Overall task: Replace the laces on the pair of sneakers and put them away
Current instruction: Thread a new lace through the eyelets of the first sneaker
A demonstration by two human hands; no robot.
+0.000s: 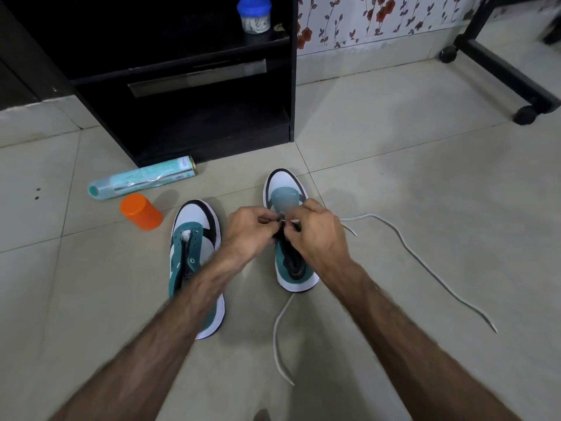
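Hands at frame centre: your left hand (246,230) and right hand (317,232) pinch a white lace (425,262) over the right-side sneaker (287,189).

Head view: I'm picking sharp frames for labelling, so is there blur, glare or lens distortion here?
Head view: both forearms and the left hand and right hand are smeared by motion blur; the sneakers and white lace stay fairly crisp; wide-angle bending curves the black cabinet edge and floor tile lines; lighting is soft, with mild sheen on the tiles and no harsh glare.

A home room: tiled floor (394,177), floral wallpaper (379,19), and a black shelf unit (182,117) against the wall.
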